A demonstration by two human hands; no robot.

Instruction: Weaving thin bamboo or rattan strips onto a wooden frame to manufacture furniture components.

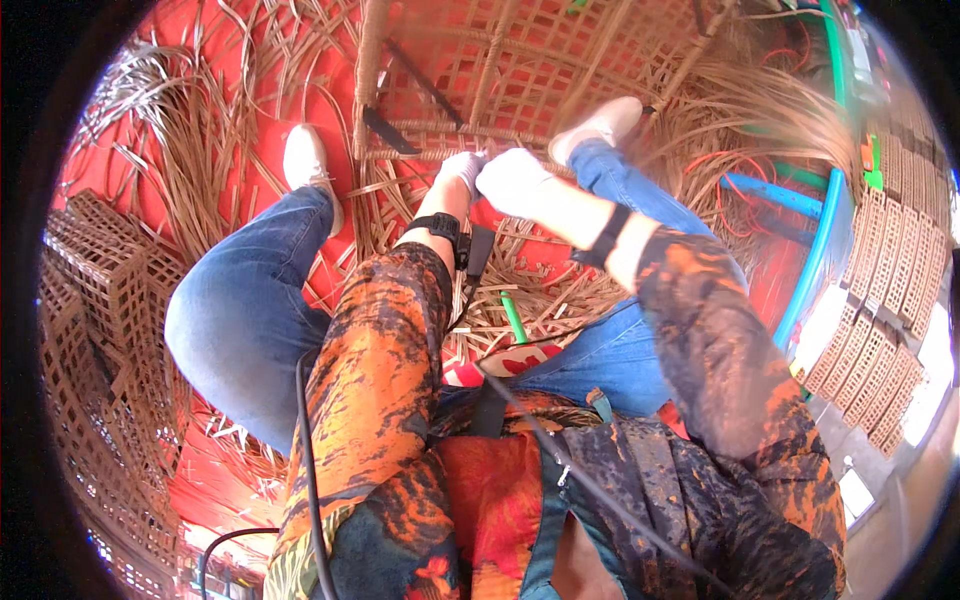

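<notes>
My left hand (pixel 463 172), in a pale glove, is closed at the near lower edge of a brown open-weave wicker basket (pixel 545 50). Close beside it, my white-gloved right hand (pixel 513 183) is curled into a fist. Whatever the fingers pinch is hidden or too small to make out. The basket stands between my feet, with dark strips (pixel 388 132) fixed on its frame. Below my hands, a tool with a green handle (pixel 513 318) lies on loose cut strips between my legs.
Long loose weaving strips (pixel 190 125) cover much of the red floor sheet (pixel 265 145). Finished woven baskets (pixel 105 260) are piled at the left, and more woven pieces (pixel 895 260) stack at the right. A blue tube frame (pixel 815 255) stands near my right knee.
</notes>
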